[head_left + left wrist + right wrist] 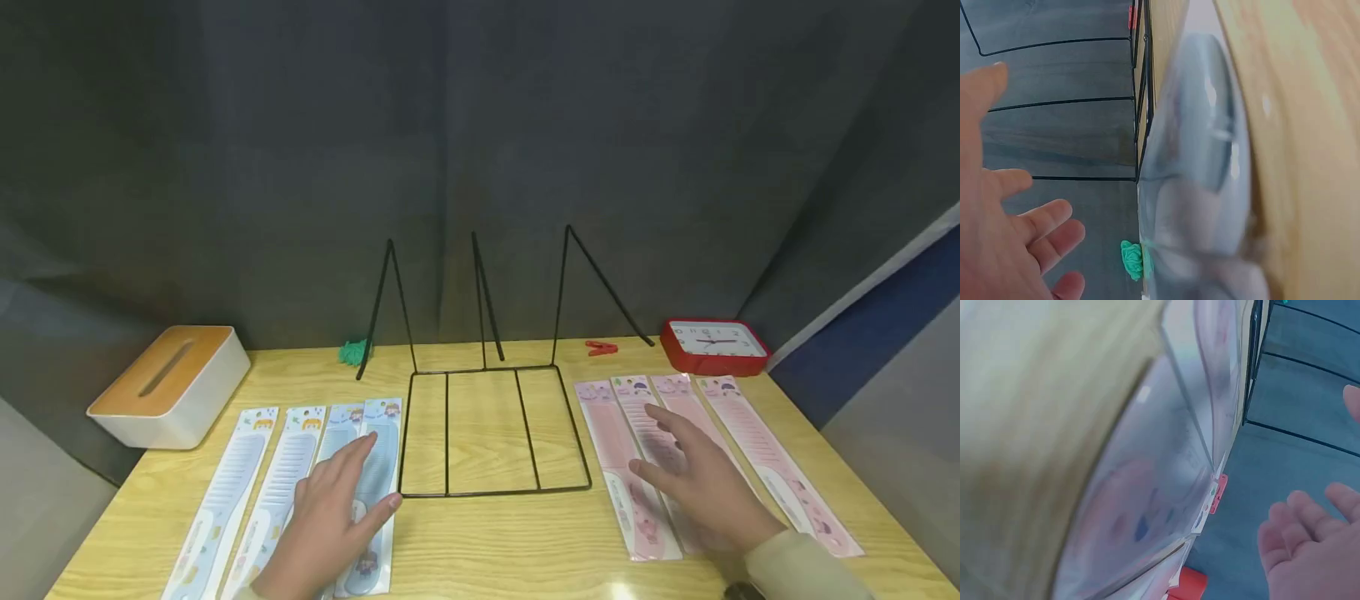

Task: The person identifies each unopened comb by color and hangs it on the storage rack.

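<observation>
My left hand (326, 517) hovers palm down over several packaged combs in blue, its thumb and fingers spread and nothing held. The rightmost blue comb (384, 450) lies partly under the fingers; in the left wrist view, that hand (1016, 231) appears beside a packaged blue comb (1207, 112). On the other side, my right hand (705, 483) is over several packaged pink combs, fingers loosely extended. The leftmost pink comb (618, 467) lies nearest its thumb. In the right wrist view, the same hand (1316, 550) holds nothing. Between the hands stands a black wire rack (495, 494) with three bent uprights.
A white tissue box with a wooden lid (191, 375) stands at the left back of the wooden table (487, 550). A red clock (716, 364) is at the right back. Behind the rack lie a red clip (602, 347) and a green object (351, 352), before a dark curtain (450, 150).
</observation>
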The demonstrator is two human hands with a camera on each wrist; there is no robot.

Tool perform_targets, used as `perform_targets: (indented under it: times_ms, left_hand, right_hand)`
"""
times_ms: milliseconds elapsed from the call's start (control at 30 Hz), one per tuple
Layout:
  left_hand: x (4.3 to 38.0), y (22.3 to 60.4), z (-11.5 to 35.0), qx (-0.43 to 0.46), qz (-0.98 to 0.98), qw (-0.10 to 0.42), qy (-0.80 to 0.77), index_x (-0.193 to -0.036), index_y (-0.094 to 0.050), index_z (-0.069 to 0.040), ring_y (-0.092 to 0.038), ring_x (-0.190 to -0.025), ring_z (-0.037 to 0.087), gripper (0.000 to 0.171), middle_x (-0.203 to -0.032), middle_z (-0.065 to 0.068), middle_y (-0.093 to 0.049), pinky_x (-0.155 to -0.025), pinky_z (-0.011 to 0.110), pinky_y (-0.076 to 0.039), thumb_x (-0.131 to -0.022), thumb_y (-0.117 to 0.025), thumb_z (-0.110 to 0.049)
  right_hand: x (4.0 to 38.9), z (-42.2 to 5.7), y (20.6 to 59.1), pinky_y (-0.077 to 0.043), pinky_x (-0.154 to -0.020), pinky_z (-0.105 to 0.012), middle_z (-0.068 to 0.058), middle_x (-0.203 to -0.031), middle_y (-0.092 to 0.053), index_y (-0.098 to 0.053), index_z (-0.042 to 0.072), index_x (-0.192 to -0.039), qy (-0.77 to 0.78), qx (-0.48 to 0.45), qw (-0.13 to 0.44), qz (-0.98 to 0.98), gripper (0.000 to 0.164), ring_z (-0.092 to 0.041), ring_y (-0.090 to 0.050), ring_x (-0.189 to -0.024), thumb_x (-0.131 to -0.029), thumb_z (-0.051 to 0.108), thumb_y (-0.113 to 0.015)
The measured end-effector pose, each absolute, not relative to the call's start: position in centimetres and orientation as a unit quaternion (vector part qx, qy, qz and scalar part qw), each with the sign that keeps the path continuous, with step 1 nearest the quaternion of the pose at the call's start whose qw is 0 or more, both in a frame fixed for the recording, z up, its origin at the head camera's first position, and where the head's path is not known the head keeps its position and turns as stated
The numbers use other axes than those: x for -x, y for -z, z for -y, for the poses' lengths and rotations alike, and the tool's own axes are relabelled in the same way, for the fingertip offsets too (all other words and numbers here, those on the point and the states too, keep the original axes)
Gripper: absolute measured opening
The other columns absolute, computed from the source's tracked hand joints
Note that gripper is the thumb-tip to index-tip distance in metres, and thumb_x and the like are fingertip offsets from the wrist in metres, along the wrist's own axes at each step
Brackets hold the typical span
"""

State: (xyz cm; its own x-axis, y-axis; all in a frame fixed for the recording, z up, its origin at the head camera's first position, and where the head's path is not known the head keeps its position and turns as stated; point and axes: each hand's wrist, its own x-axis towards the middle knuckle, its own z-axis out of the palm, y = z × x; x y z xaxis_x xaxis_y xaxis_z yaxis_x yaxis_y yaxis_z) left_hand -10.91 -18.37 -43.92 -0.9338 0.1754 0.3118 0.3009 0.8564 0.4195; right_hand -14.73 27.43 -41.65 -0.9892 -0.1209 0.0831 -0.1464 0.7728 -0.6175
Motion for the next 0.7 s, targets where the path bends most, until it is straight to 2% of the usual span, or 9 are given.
perform_targets:
  times_ms: [200, 300, 367, 433, 500, 533, 600, 700]
  left_hand:
    - [11.4, 44.0, 18.0, 0.12, 0.954, 0.108, 0.253, -0.152, -0.042, -0.016, -0.046, -0.133, 0.034, 0.075, -0.151, 0.006, -0.047, -0.096, 0.064, -0.038, -0.093, -0.067, -0.054]
    - [11.7, 44.1, 17.9, 0.111, 0.954, 0.076, 0.266, -0.152, -0.042, -0.017, -0.051, -0.131, 0.03, 0.075, -0.152, 0.003, -0.047, -0.096, 0.065, -0.038, -0.093, -0.066, -0.055]
    - [12.0, 44.3, 17.8, 0.1, 0.954, 0.045, 0.28, -0.153, -0.04, -0.019, -0.058, -0.117, 0.02, 0.076, -0.153, -0.002, -0.044, -0.092, 0.056, -0.043, -0.092, -0.066, -0.056]
    - [12.4, 44.6, 17.8, 0.089, 0.949, 0.012, 0.301, -0.154, -0.039, -0.021, -0.061, -0.097, 0.01, 0.077, -0.153, -0.007, -0.042, -0.084, 0.043, -0.049, -0.091, -0.069, -0.054]
    - [12.7, 45.0, 17.8, 0.078, 0.945, -0.012, 0.318, -0.154, -0.039, -0.023, -0.055, -0.077, 0.004, 0.078, -0.152, -0.011, -0.04, -0.069, 0.03, -0.047, -0.089, -0.073, -0.051]
    - [12.8, 45.2, 17.8, 0.074, 0.942, -0.019, 0.326, -0.153, -0.039, -0.024, -0.051, -0.073, 0.004, 0.078, -0.151, -0.012, -0.041, -0.063, 0.026, -0.045, -0.089, -0.075, -0.048]
    - [13.1, 45.6, 17.7, 0.074, 0.939, -0.019, 0.335, -0.152, -0.041, -0.023, -0.049, -0.067, 0.003, 0.077, -0.148, -0.011, -0.044, -0.056, 0.023, -0.044, -0.088, -0.078, -0.042]
    - [13.4, 45.9, 17.7, 0.078, 0.941, -0.01, 0.33, -0.149, -0.045, -0.021, -0.047, -0.062, 0.002, 0.074, -0.142, -0.008, -0.049, -0.053, 0.022, -0.042, -0.086, -0.079, -0.038]
  right_hand:
    - [17.3, -27.2, 42.4, -0.043, -0.101, -0.061, -0.019, -0.142, -0.052, -0.042, 0.007, -0.147, -0.358, -0.102, 0.044, 0.927, 0.074, -0.04, -0.052, -0.125, -0.09, 0.039, -0.076]
    - [18.7, -27.2, 43.0, -0.045, -0.101, -0.058, -0.018, -0.139, -0.055, -0.044, 0.008, -0.146, -0.376, -0.111, 0.031, 0.92, 0.07, -0.037, -0.054, -0.123, -0.091, 0.037, -0.076]
    - [19.8, -27.1, 43.2, -0.048, -0.099, -0.057, -0.017, -0.139, -0.055, -0.044, 0.009, -0.146, -0.374, -0.106, 0.014, 0.921, 0.069, -0.037, -0.055, -0.122, -0.091, 0.037, -0.075]
    - [20.9, -27.1, 43.2, -0.049, -0.097, -0.056, -0.016, -0.14, -0.055, -0.044, 0.01, -0.146, -0.369, -0.096, -0.006, 0.924, 0.07, -0.036, -0.056, -0.121, -0.091, 0.038, -0.075]
    - [22.1, -27.1, 43.3, -0.05, -0.096, -0.054, -0.016, -0.138, -0.056, -0.044, 0.009, -0.147, -0.363, -0.083, -0.025, 0.928, 0.071, -0.034, -0.056, -0.118, -0.09, 0.038, -0.076]
    - [22.8, -27.1, 43.3, -0.05, -0.095, -0.052, -0.015, -0.136, -0.057, -0.044, 0.009, -0.147, -0.359, -0.077, -0.034, 0.93, 0.071, -0.032, -0.056, -0.116, -0.09, 0.038, -0.076]
    - [23.9, -27.2, 43.4, -0.051, -0.091, -0.047, -0.013, -0.127, -0.06, -0.044, 0.009, -0.147, -0.354, -0.062, -0.052, 0.932, 0.072, -0.029, -0.057, -0.109, -0.09, 0.038, -0.076]
    - [25.5, -27.6, 43.7, -0.05, -0.082, -0.038, -0.009, -0.112, -0.062, -0.046, 0.008, -0.146, -0.343, -0.045, -0.074, 0.935, 0.07, -0.025, -0.057, -0.098, -0.09, 0.037, -0.076]
